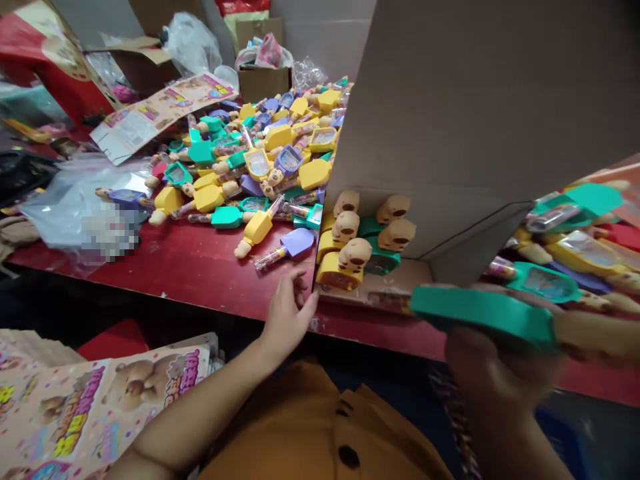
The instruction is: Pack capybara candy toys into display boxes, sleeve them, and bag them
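Observation:
My right hand (500, 367) is closed around a green candy toy (480, 317), a flat paddle-shaped piece with a tan bear-head end and a clear tube, held sideways before the box. My left hand (287, 313) is by the box's front left corner, thumb and fingers apart, nothing in it; whether it touches the box I cannot tell. Inside the tall cardboard box (425, 133), yellow toys (340, 270) and green toys (383, 262) stand in rows with bear heads up. A purple toy (299, 243) lies just beyond my left hand.
A heap of yellow, green and purple toys (280, 140) covers the red table (210, 267) left of the box; more toys (550, 280) lie to its right. Printed cardboard sheets (140, 393) are stacked at lower left. Plastic bags (75, 200) and a small carton (265, 83) sit farther back.

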Action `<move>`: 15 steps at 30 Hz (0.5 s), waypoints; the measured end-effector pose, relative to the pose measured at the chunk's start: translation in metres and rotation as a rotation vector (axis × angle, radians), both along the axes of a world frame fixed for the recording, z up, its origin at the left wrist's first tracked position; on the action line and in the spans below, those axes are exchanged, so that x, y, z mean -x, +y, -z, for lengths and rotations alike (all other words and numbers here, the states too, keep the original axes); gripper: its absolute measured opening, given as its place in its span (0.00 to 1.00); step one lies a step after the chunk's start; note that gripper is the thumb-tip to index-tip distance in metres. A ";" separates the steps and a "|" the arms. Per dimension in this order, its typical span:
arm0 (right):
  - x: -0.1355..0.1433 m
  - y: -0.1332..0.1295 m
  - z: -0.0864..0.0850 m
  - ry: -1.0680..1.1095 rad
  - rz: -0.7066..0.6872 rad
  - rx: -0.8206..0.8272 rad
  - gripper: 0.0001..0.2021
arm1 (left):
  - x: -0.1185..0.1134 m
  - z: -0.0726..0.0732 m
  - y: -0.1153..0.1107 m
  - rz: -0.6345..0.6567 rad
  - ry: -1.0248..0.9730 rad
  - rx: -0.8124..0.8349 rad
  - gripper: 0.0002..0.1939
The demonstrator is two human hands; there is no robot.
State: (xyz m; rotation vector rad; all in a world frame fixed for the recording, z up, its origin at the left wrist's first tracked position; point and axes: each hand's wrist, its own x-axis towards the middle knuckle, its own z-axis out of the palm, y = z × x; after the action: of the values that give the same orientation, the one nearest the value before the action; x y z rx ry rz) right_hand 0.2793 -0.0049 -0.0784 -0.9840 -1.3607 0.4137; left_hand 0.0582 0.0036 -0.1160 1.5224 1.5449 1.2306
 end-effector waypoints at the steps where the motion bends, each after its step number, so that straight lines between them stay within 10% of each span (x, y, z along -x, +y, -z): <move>1: -0.002 0.009 0.004 -0.038 -0.010 -0.036 0.16 | 0.000 0.006 0.006 0.031 -0.017 0.066 0.16; 9: 0.007 0.045 -0.014 -0.615 -0.264 0.079 0.13 | -0.003 0.011 0.011 0.051 0.052 0.162 0.13; 15: 0.016 0.047 0.021 -0.559 -0.104 0.244 0.27 | 0.003 0.004 0.009 0.095 0.162 0.099 0.11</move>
State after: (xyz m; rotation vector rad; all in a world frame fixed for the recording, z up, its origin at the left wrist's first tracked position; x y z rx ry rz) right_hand 0.2629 0.0422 -0.0992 -1.2936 -1.9018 0.4046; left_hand 0.0552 0.0125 -0.1198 1.6432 1.5917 0.9839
